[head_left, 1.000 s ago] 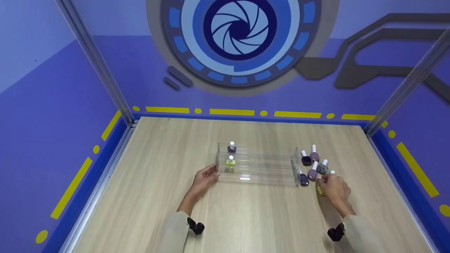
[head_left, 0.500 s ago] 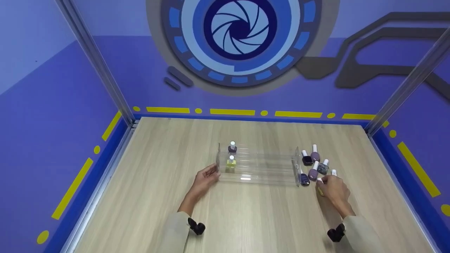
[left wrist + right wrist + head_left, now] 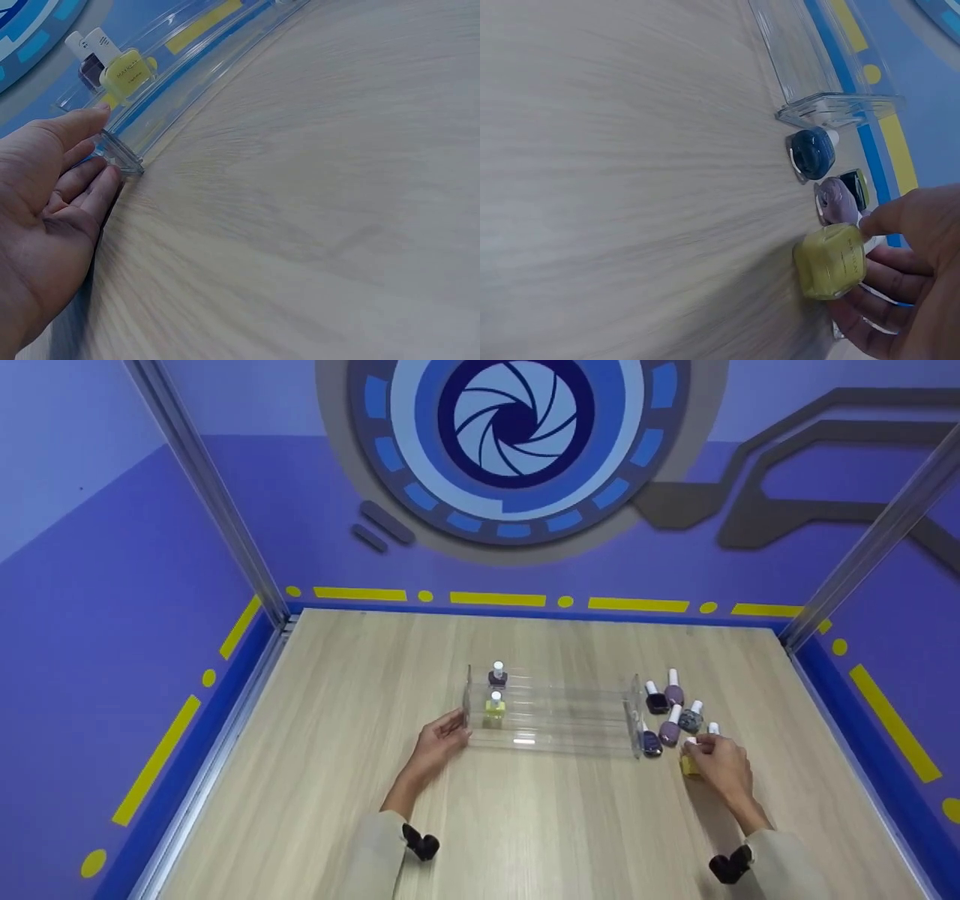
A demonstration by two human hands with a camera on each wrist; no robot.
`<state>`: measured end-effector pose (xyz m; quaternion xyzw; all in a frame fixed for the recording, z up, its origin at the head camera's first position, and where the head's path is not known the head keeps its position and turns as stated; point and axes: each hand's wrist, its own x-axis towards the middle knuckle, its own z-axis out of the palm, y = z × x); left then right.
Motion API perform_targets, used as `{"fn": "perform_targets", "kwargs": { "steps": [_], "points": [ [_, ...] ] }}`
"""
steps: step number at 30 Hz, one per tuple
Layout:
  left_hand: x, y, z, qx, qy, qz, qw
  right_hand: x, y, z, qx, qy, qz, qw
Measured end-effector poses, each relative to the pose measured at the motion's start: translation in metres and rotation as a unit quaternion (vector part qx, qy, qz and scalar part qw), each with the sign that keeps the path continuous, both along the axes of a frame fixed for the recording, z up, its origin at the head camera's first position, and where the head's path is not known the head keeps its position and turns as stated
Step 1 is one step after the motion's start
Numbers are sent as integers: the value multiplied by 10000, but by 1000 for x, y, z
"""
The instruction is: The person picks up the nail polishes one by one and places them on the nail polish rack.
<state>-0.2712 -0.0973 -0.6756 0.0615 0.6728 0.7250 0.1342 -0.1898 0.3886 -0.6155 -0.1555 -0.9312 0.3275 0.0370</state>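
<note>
Right fingers [image 3: 894, 283] pinch a yellow bottle [image 3: 830, 262], left fingers [image 3: 99, 196] the clear rack [image 3: 570, 739] — loose bottles [image 3: 670, 731] lie between.

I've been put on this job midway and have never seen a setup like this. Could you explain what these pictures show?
There is no robot here: you are watching a person's two bare hands. The wide picture comes from a camera on the head, looking forward and down. The other two come from cameras on each wrist, showing that hand's work.

On the wooden tabletop stands a clear rack. Near its left end are a dark bottle and a yellow bottle. More small bottles lie beyond its right end, one partly hidden.

The left hand holds the rack's left end. The right hand pinches another yellow bottle near its white cap.
</note>
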Motion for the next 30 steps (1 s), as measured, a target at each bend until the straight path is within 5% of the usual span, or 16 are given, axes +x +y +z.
{"fn": "perform_targets", "kwargs": {
  "steps": [17, 30],
  "points": [
    [0, 0, 0, -156, 34, -19, 9999, -3, -6, 1, -450, 941, -100, 9945],
    [1, 0, 1, -127, 0, 72, 9999, -5, -14, 20, -634, 1542, -62, 9860]
  ]
}}
